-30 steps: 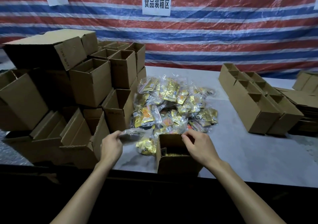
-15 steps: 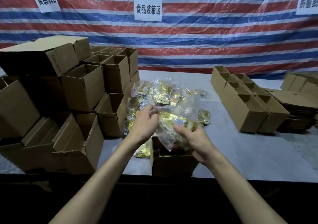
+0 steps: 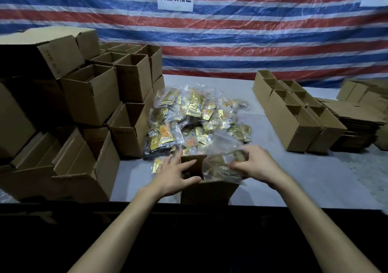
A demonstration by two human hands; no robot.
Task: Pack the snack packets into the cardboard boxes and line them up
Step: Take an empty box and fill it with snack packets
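striped tarp (image 3: 252,31) backdrop: bag of snack packets (image 3: 220,167) lowered to the cardboard box (image 3: 207,191)

at lower centre of the grey surface (image 3: 283,178), the bag, held high a moment ago, now sits half inside the open box. the right hand (image 3: 258,165) grips its clear, crinkly film; the left hand (image 3: 176,174) has let go, fingers spread on the box's left flap.

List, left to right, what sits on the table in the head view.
stacked open boxes → packet pile → lined-up boxes → flat cardboard stack
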